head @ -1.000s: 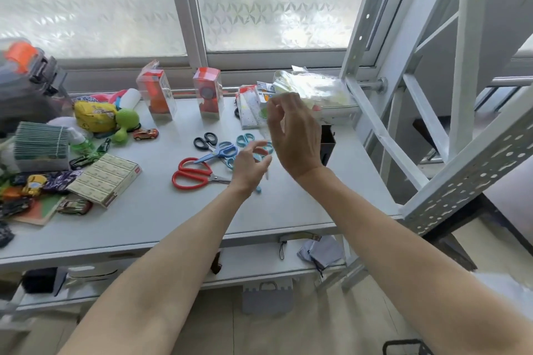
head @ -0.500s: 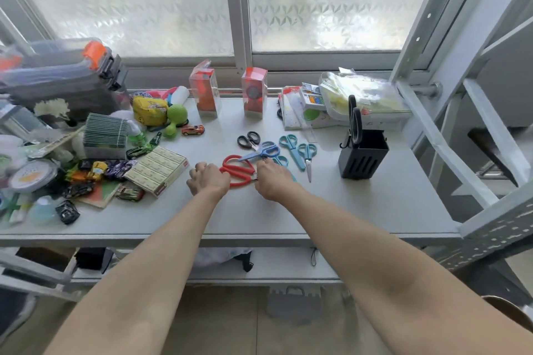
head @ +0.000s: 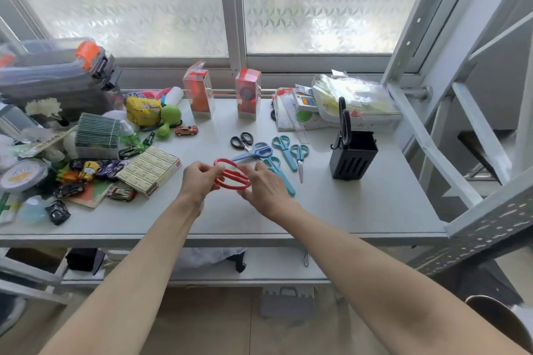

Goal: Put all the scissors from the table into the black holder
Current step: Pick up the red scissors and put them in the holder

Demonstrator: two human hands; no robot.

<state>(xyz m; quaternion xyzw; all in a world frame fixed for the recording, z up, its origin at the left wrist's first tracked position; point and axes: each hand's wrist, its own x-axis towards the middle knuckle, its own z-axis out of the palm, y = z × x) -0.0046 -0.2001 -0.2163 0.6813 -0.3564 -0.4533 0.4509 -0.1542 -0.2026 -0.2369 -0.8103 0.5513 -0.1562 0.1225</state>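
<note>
while left hand (head: 199,181) grips red scissors (head: 232,174), right hand (head: 266,184) touches them.

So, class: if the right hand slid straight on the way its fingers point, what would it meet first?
The right hand points up-left at the red scissors held by the left hand. It would likely meet their red handles first, almost at once; depth from one view is uncertain.

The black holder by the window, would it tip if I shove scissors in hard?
Possibly. The black holder stands tall and narrow on the table, and the scissors already in it stick up high. Its slotted walls look like light plastic, so it may slide.
</note>
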